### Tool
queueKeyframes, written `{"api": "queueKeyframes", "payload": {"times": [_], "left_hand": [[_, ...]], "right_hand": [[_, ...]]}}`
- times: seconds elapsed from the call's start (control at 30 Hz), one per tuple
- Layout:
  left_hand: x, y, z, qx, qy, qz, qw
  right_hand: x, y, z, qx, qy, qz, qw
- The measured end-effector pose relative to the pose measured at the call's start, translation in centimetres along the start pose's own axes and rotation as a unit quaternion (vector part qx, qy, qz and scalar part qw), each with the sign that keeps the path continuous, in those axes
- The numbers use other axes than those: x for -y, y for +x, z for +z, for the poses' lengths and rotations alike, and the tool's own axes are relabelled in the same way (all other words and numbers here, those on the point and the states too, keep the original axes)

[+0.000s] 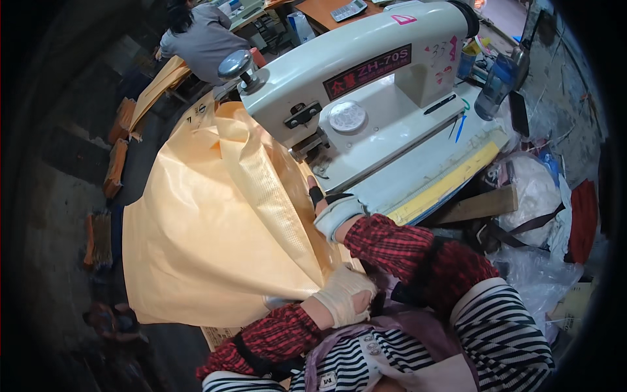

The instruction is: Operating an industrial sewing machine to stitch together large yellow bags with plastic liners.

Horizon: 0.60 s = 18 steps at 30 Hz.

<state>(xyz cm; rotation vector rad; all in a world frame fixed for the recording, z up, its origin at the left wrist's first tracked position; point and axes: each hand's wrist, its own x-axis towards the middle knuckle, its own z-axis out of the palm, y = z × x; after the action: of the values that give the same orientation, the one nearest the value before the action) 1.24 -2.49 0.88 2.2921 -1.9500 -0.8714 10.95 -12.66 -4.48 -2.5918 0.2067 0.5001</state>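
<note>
A large yellow-cream woven sack point(202, 228) spreads from the sewing machine point(366, 72) toward my lap, its right side folded up in a loose ridge. My left hand point(346, 297), in a cream glove, is closed on the sack's near right edge, with its fingertips partly hidden. Farther up that edge, just short of the needle area point(310, 147), my right hand point(326, 206) grips the sack's border. It wears a pale glove with a black band round one finger, and that finger points at the machine; the other fingers are hidden.
A pen point(440, 104), a blue bottle point(495, 85) and a dark phone point(518, 112) lie or stand right of the machine. Clear plastic bags point(532, 189) are heaped at the right. A person in grey point(209, 42) works at the far left, beside stacks of sacks point(117, 166).
</note>
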Motion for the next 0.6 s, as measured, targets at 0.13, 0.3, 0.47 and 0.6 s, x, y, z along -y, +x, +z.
{"api": "queueKeyframes", "payload": {"times": [0.13,0.3,0.47,0.6], "left_hand": [[0.2,0.6,-1.2,0.053,0.101,-0.034,0.993],[1.8,-1.6,-4.5,-0.001,0.113,0.031,0.993],[9.4,-7.0,-13.9,-0.002,0.336,-0.057,0.94],[3.1,-8.5,-19.2,0.052,0.137,-0.044,0.988]], "right_hand": [[-0.4,-0.7,0.5,0.032,0.124,-0.019,0.992],[-2.0,-4.0,0.7,0.084,0.095,-0.049,0.991],[-3.0,-6.6,3.5,0.093,0.059,-0.046,0.993],[-1.5,-7.5,-0.3,0.092,-0.03,-0.073,0.993]]}}
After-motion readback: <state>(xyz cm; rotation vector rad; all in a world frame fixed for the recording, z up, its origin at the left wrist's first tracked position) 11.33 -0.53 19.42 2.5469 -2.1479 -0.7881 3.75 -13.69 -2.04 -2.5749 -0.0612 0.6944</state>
